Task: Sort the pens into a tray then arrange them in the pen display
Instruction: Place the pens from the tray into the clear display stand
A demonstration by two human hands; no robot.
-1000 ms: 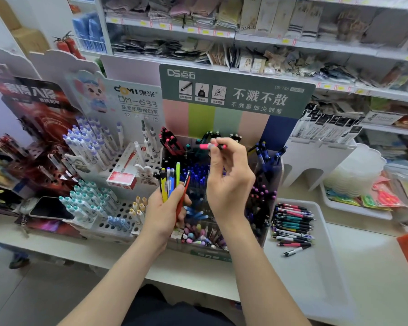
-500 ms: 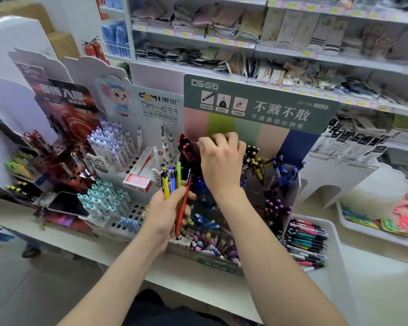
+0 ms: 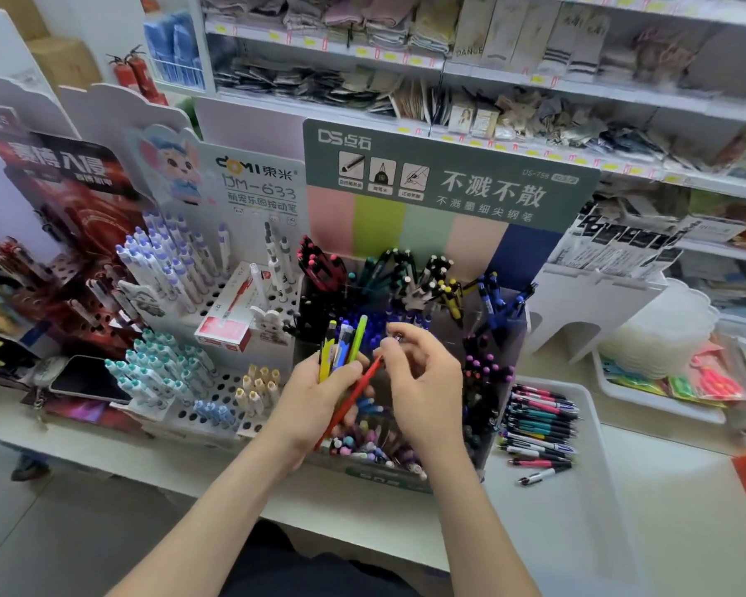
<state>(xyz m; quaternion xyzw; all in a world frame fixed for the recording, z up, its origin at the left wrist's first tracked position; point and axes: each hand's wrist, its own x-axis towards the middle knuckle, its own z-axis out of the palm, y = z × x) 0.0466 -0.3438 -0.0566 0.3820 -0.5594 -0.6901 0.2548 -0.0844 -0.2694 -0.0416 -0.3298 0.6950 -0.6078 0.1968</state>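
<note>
My left hand (image 3: 319, 394) grips a bunch of pens (image 3: 341, 342) upright: yellow, blue and green ones, plus a long red pen (image 3: 354, 396) slanting down across the palm. My right hand (image 3: 423, 377) sits just to the right, its fingertips pinching the red pen's top end. Both hands hover in front of the green-headed pen display (image 3: 405, 295), whose compartments hold pink, teal, white, yellow and blue pens. A white tray (image 3: 578, 501) on the right holds a pile of sorted pens (image 3: 539, 420).
A white perforated pen stand (image 3: 216, 312) with blue-capped and teal-capped pens stands to the left, with a red-and-white box (image 3: 227, 327) on it. A phone (image 3: 87, 379) lies far left. A stack of clear trays (image 3: 659, 329) sits at right. Shelves of goods run behind.
My right hand has come back down from the display's back row, without the pink pen it held, and now pinches the red pen in the left hand's bunch. The camera has moved closer.
</note>
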